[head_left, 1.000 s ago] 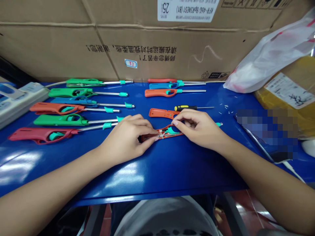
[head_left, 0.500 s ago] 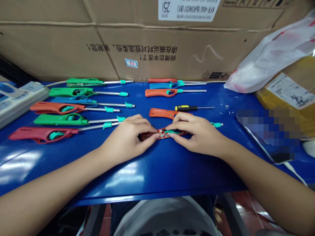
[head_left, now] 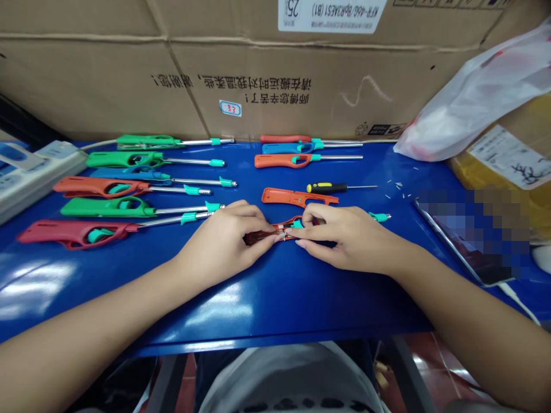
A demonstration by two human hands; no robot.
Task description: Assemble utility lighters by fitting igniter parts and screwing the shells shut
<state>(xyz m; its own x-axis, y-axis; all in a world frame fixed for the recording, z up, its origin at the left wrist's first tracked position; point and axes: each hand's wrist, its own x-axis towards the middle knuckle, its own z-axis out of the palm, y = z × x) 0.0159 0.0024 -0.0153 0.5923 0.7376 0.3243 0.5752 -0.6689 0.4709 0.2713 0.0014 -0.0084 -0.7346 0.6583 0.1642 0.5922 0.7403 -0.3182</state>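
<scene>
An opened orange gas lighter (head_left: pixel 282 236) lies on the table in front of me, its inner parts and teal trigger piece exposed. My left hand (head_left: pixel 235 236) is closed on its handle end, thumb and index finger pinching near the middle. From the other side my right hand (head_left: pixel 344 236) is closed over the barrel half, index fingertip pressing on the small parts inside. Its palm and fingers hide much of that half; only the teal tip (head_left: pixel 381 217) shows beyond. Just behind lies the loose orange shell half (head_left: pixel 284 196), with a yellow-black screwdriver (head_left: pixel 327 187) farther back.
Several coloured lighters (head_left: pixel 103 183) lie in a row at left, with more lighters (head_left: pixel 284 162) at the back centre. A power strip (head_left: pixel 38 178) borders the left. Tiny pale bits (head_left: pixel 398 184) and a phone (head_left: pixel 467 241) are at right. A cardboard box (head_left: pixel 241 63) walls the back.
My right index finger has stretched toward the left over the lighter's inside, and the thumb has drawn slightly away from it. My left hand keeps its grip nearly unmoved.
</scene>
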